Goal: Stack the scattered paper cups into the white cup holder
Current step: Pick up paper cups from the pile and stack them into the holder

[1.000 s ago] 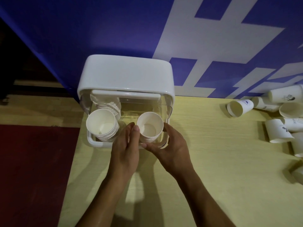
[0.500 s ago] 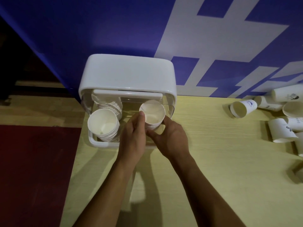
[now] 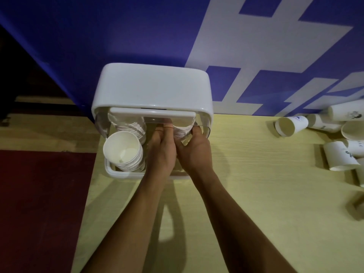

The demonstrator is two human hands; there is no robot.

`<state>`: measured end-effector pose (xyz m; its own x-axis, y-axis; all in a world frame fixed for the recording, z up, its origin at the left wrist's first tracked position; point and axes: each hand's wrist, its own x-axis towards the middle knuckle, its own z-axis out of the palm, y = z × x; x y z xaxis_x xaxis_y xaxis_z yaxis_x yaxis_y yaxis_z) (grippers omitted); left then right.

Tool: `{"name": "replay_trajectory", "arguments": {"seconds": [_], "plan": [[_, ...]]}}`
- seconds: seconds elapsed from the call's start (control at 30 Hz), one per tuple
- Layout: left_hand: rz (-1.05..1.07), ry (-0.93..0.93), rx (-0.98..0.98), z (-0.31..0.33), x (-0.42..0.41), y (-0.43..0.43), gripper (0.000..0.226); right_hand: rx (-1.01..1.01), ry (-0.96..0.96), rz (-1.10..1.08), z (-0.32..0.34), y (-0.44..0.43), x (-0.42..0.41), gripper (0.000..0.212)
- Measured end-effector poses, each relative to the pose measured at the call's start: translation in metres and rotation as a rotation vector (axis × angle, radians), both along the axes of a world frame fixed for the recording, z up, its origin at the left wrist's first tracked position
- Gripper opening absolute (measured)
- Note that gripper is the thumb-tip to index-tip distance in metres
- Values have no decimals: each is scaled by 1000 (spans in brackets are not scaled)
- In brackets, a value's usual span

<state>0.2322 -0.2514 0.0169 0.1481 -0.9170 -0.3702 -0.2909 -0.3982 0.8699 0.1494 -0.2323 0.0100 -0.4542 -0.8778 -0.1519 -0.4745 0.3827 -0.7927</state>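
At twelve o'clock on the pale yellow bench, white cup holder: glossy rounded hood, clear front flap, low tray, two nested stacks of plain white cups at its nine o'clock side. Side by side, left grip and right grip, both clamped round a third cup stack at the holder's three o'clock side, rolled rims showing. At three o'clock, scattered cups lying tipped, some printed.

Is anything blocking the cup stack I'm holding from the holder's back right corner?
Nothing visible does. The cup stack sits back right inside the white cup holder; the front-left stack and back-left stack stand aside.
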Motion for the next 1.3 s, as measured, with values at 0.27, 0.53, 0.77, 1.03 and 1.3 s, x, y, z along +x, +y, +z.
{"name": "replay_trajectory", "arguments": {"seconds": [0.27, 0.53, 0.77, 1.03, 1.3], "plan": [[-111, 71, -130, 15, 17, 38, 45, 12, -20, 35, 27, 43, -3, 58], [-412, -2, -356, 41, -28, 127, 52, 112, -3, -320, 58, 169, -106, 43], [-905, -128, -497, 20, -205, 114, 52, 101, 21, -644, 61, 253, -236, 40], [-1343, -520, -883, -34, -394, 87, 81, 123, -80, -871, 31, 326, -361, 22], [-1544, -921, -1178, -80, -456, 67, 82, 292, -240, -978, -2, 338, -455, 49]]}}
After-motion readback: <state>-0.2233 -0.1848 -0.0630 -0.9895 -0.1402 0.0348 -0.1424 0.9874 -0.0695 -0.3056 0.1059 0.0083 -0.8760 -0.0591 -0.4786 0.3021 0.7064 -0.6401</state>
